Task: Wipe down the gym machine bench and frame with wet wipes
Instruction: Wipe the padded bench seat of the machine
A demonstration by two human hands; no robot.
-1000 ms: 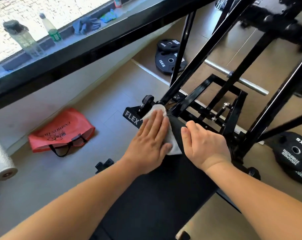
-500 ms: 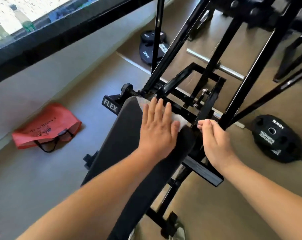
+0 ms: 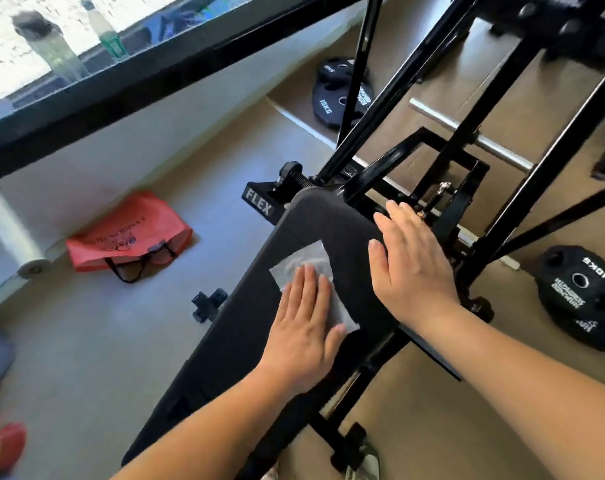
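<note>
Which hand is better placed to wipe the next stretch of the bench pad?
Left, probably. The left hand presses flat on the wet wipe on the bench pad; the right hand rests empty at the pad's right edge.

Reaching forward with both arms bare, left forearm [image 3: 197, 434] coming up from the bottom edge, right forearm [image 3: 536, 368] cutting in from the lower right. Pressing down with the left hand [image 3: 304, 327], palm flat, fingers straight and close together, thumb lying along the right side. Holding the right hand [image 3: 411, 261] a bit further out, palm down too, fingers straight and together, thumb along the inner edge. No curling or pinching with either. Wrists pretty much in line with the forearms. Hands near each other, not touching.
</note>
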